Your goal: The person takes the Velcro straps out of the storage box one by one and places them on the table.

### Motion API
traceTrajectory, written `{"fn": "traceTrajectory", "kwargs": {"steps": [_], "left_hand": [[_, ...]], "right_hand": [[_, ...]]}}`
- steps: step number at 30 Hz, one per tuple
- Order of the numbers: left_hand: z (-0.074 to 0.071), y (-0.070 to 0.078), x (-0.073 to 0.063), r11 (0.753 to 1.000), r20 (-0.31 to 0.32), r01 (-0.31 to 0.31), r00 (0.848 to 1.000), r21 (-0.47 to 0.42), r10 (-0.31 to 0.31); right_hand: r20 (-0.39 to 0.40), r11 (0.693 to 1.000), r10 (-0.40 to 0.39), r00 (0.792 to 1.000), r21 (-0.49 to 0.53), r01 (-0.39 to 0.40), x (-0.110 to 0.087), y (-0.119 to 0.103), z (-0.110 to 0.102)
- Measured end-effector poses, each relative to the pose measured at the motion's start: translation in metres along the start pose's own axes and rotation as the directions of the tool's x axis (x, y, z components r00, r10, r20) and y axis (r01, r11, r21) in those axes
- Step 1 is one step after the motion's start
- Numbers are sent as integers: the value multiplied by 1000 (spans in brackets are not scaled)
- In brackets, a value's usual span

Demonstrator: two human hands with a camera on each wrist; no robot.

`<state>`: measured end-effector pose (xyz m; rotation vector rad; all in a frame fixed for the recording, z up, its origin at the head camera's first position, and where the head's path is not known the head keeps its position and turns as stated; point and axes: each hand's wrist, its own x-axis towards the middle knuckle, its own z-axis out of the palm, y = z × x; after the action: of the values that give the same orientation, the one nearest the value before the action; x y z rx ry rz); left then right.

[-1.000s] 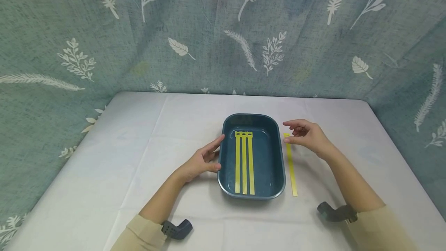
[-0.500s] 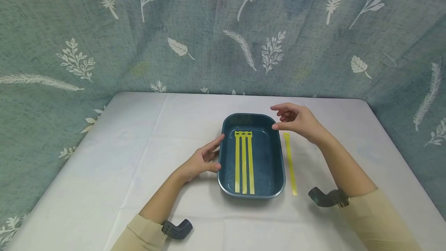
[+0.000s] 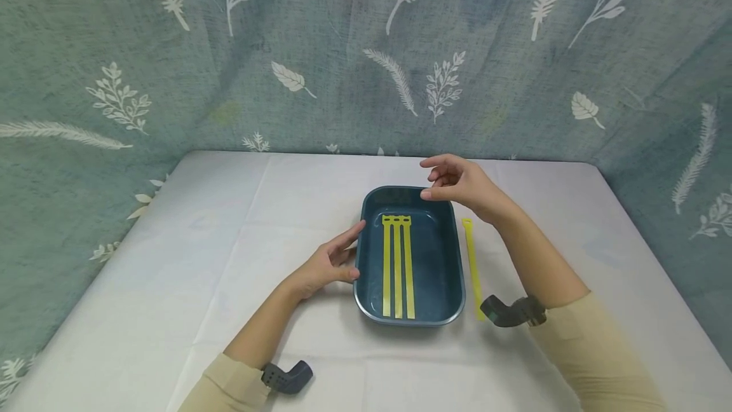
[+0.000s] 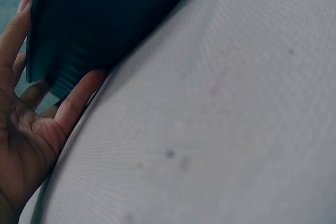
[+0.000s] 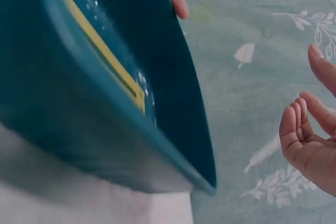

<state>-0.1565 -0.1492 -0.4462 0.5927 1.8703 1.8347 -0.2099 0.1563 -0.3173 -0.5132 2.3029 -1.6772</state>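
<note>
A dark teal tray sits on the white table. Three yellow strap-like strips, each with a slotted wider head, lie side by side in its left half. Another yellow strip is on the cloth just right of the tray. My left hand rests against the tray's left side, thumb and fingers spread along the wall; the left wrist view shows the same hand touching it. Over the tray's far right corner hovers my right hand, holding nothing, its thumb and index finger apart and the other fingers loosely bent.
A white cloth covers the table. Behind it hangs a green-blue curtain with white leaf prints. Dark wrist devices are strapped at the left cuff and right cuff.
My right hand has moved left and away from me, from beside the loose strip to above the tray's far corner. The left hand, tray and strips stay in place.
</note>
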Motion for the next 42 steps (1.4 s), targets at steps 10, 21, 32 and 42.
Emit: {"fn": "traceTrajectory", "kwargs": {"steps": [10,21,32,42], "left_hand": [[-1,-1,1,1000,-1,3,1000,10,-3],[-1,0,-1,1000,17,-1,1000,0,1],[0,1,-1,1000,35,-15,999,-11,15],[0,1,-1,1000,17,6,1000,4,-6]], "right_hand": [[42,1000,24,999,18,-25,22,6,21],[68,998,66,996,-4,-65,46,32,49],[39,971,184,982,-163,-175,47,59,75],[43,873,218,975,-455,-175,48,65,79]]}}
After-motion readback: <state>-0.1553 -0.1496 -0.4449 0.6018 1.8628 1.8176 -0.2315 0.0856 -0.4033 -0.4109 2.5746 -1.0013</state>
